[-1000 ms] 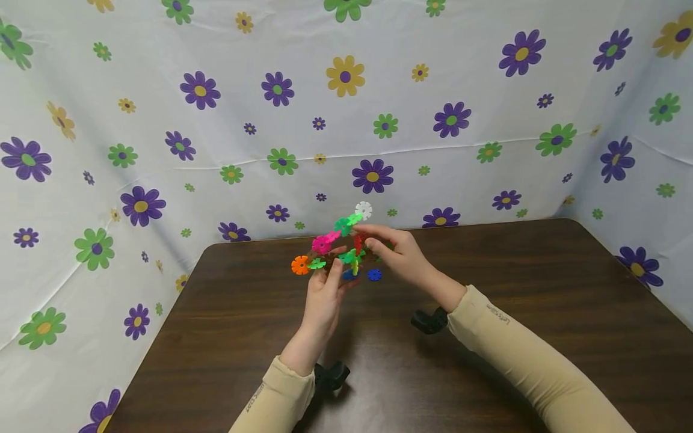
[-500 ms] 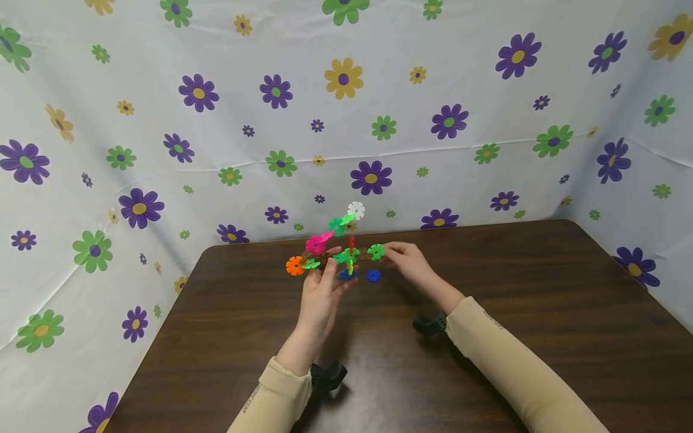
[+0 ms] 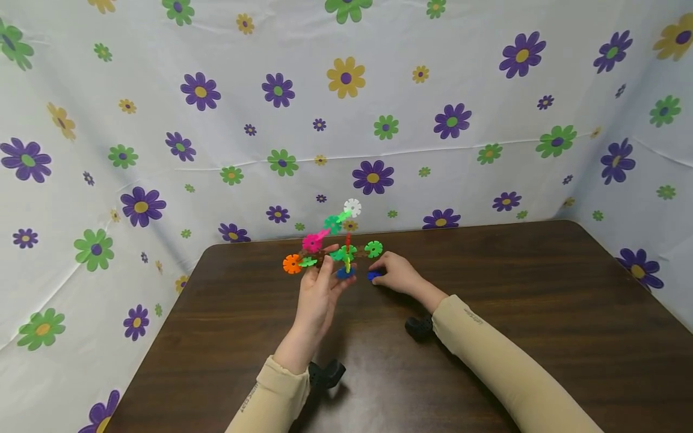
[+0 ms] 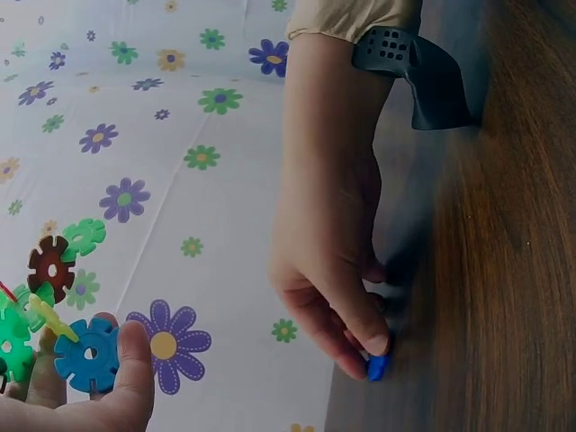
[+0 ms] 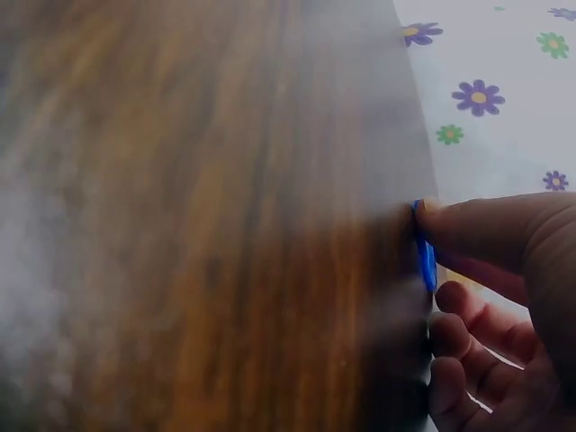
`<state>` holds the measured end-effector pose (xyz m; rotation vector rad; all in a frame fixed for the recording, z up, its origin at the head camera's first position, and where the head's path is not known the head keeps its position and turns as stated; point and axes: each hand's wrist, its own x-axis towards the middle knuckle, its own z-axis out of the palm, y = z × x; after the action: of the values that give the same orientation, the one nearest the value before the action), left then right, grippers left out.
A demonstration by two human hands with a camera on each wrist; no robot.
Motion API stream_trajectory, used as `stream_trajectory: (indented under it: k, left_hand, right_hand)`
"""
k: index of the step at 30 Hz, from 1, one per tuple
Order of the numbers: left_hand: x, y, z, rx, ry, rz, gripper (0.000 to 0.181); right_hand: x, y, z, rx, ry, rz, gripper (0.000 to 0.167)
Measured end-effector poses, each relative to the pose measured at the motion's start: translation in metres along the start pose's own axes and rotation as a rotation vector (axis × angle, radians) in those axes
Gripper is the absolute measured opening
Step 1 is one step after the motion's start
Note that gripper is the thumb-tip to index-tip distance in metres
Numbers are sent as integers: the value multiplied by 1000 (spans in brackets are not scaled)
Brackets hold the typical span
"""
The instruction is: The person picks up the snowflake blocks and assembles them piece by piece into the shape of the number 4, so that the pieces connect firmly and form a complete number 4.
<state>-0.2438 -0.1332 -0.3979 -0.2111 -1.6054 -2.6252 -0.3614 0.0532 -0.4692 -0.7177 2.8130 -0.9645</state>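
Observation:
My left hand (image 3: 318, 297) holds up an assembly of notched plastic discs joined at their slots. In it are an orange disc (image 3: 292, 264), a pink disc (image 3: 312, 243), a white disc (image 3: 352, 208), a green disc (image 3: 373, 249) at the right end and a lighter blue disc (image 4: 88, 355) low down by my fingers. Brown, red and yellow discs sit between them, some partly hidden. To the right, my right hand (image 3: 401, 274) pinches a loose dark blue disc (image 5: 426, 247) between thumb and fingers at the tabletop. That disc stands edge-on in the right wrist view.
The brown wooden table (image 3: 514, 288) stretches out below both hands. Behind it and along the sides hangs a white cloth (image 3: 411, 150) printed with flowers. A black wrist mount (image 3: 326, 374) is on the left forearm, and another black mount (image 3: 418, 328) is under the right one.
My right hand has moved from the red part to the green disc at the assembly's right end, then down to the dark blue disc. The left hand and assembly have shifted slightly left.

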Motion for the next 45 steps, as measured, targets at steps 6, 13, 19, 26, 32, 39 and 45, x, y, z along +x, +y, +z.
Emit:
stream_trajectory:
  k: [6,13,19,26,32,39,45]
  left_hand:
    - [0,3,0,-11,-5,0,34]
    - [1,3,-1,-17,-4,2,33]
    - [2,1,-4,-20,-4,8,32]
    - [2,0,-3,6,2,2,37]
    - [0,-2,0,42,5,-9,36]
    - [0,-3,0,46,2,-7,36]
    - [1,-3,0,45,-5,2,41]
  right_hand:
    - [0,-2,-2,-19,1,-19,24]
    - [-2,6,-16,284,36,71,14]
    - [-7,-8,-61,574,138,113,25]
    - [-14,-56,-107,748,226,-26,24]
    - [-21,-91,-116,700,222,-131,20]
    - [-24,-108,-105,716,180,-132,21]
    - [-23,-110,-100,749,144,-141,21]
